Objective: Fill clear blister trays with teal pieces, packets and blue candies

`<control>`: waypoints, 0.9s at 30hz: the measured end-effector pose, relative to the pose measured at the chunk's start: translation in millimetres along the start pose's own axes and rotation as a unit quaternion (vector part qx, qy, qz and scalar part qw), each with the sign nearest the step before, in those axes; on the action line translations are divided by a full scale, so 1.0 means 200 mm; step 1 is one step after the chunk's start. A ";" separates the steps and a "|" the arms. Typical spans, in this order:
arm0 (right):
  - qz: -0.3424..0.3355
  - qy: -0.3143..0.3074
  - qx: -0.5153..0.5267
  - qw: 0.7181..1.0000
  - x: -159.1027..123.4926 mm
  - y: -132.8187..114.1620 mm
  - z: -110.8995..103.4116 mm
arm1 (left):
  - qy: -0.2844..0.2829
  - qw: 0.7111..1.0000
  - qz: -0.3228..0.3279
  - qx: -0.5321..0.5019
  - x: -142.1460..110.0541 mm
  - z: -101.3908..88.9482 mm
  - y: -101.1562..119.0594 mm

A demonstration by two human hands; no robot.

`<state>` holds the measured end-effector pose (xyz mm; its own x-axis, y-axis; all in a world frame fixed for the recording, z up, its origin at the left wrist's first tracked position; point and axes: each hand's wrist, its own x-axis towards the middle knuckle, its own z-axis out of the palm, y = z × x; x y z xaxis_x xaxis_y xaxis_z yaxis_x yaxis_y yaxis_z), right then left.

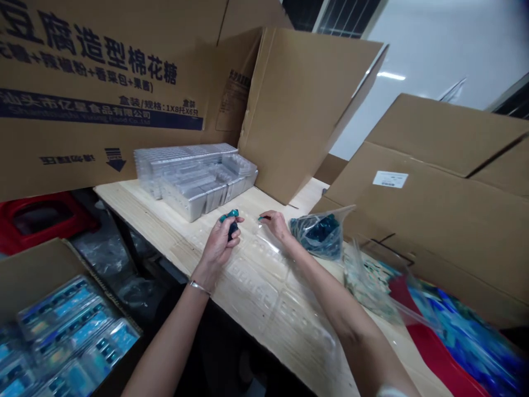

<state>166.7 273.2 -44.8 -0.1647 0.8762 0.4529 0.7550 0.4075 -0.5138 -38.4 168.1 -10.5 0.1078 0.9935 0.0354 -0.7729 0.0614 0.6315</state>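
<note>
My left hand (pixel 220 242) is closed around several small shiny teal and dark blue pieces (pixel 232 220), whose exact kind I cannot make out. To its right, my right hand (pixel 276 223) pinches one small teal piece (pixel 262 219) between thumb and fingertips, above the table. Beneath both hands lie clear plastic trays (pixel 252 284) with moulded hollows, spread flat on the pale wooden table (pixel 155 220). Just right of my right hand sits an open clear bag (pixel 318 234) holding more dark teal pieces.
Stacked clear trays (pixel 206 179) stand at the table's back left, before a large printed carton (pixel 103 94). Another carton (pixel 446 182) stands at right, near a bag of pale pieces (pixel 367 275) and a red tray (pixel 425 342). Lower left, a box holds blue packs (pixel 78 325).
</note>
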 end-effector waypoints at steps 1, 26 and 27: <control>-0.004 -0.009 -0.006 1.000 0.01 0.02 0.02 | 0.004 1.000 -0.002 -0.006 0.01 0.00 0.00; -0.127 -0.156 0.155 0.967 -0.12 -0.62 -0.26 | 0.009 0.977 0.003 0.211 0.00 -0.03 -0.10; -0.146 -0.146 0.130 0.970 -0.13 -0.64 -0.26 | 0.011 0.973 0.008 0.232 0.01 -0.04 -0.10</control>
<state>107.4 186.2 46.7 -0.5485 0.7343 0.4000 0.4694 0.6663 -0.5794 -27.8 168.6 -28.4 0.0810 0.9961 0.0345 -0.4082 0.0016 0.9129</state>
